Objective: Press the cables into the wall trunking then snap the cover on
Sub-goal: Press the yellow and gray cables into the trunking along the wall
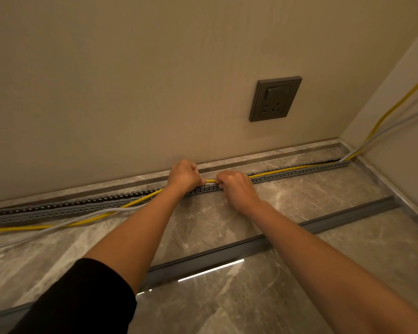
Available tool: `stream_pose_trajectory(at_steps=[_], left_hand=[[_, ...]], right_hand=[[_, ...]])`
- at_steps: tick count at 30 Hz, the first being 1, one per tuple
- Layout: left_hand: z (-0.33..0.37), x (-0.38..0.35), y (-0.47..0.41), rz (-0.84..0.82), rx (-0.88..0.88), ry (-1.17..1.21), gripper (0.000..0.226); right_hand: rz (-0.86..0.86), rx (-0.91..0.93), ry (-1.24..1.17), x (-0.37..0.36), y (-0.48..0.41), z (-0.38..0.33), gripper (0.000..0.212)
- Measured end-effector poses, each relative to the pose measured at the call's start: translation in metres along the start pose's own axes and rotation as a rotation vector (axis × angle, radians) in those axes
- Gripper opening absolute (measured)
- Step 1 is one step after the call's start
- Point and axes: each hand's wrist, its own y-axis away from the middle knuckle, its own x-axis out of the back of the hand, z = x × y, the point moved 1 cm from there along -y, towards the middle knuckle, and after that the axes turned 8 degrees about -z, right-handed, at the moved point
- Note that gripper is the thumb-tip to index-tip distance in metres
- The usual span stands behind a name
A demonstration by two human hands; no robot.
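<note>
A grey slotted trunking (pixel 287 175) runs along the foot of the beige wall, from the left edge to the right corner. A yellow cable (pixel 282 169) lies in its right half, then leaves the channel left of my hands and trails over the floor. A pale grey cable (pixel 65 224) lies loose on the floor beside it. My left hand (pixel 184 175) and my right hand (pixel 234 186) are both closed on the yellow cable, close together over the middle of the trunking. The long grey cover (pixel 336 219) lies flat on the floor, nearer to me.
A dark grey wall socket (pixel 275 98) sits on the wall above the trunking's right half. The side wall (pixel 401 131) meets it at the right corner, where both cables rise off the floor. The floor (pixel 227 304) is glossy grey marble tile.
</note>
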Motion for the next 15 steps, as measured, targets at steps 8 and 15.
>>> stream_pose_trajectory(at_steps=[8, 15], left_hand=[[0.004, 0.0, -0.005, -0.025, 0.035, -0.025, 0.041], [0.016, 0.0, -0.001, 0.0, 0.108, -0.118, 0.005]], right_hand=[[-0.061, 0.031, 0.055, 0.006, -0.005, 0.002, 0.024], [-0.088, 0.058, 0.09, 0.004, -0.004, 0.006, 0.027]])
